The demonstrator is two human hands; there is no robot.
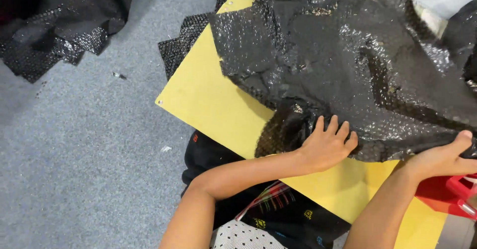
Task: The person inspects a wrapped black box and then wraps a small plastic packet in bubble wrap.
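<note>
1. Basically, the left hand (328, 147) lies flat w/ fingers spread, palm down on the near edge of a black bubble-wrap sheet (348, 65); it presses, doesn't pinch
2. Right hand (444, 157) is closed on the same edge further right, thumb on top of the wrap, other fingers underneath & out of sight
3. The sheet is crumpled & glossy, draped over a yellow board (213, 100) which serves as the tabletop; it covers most of the far half, near left corner bare
4. To do it well, imo: keep the flat palm anchoring the wrap while the pinching hand draws the edge taut, so wrinkles smooth out w/o popping bubbles or dragging the sheet off the board
5. More black wrap (54, 25) lies on the grey carpet floor (84, 144), well apart at upper left
6. Hard to tell: what's under the sheet, if anything; the red object (464, 189) at right edge is cut off, kind unclear; whether the strip beneath the board's far corner is the same sheet or another piece
</note>
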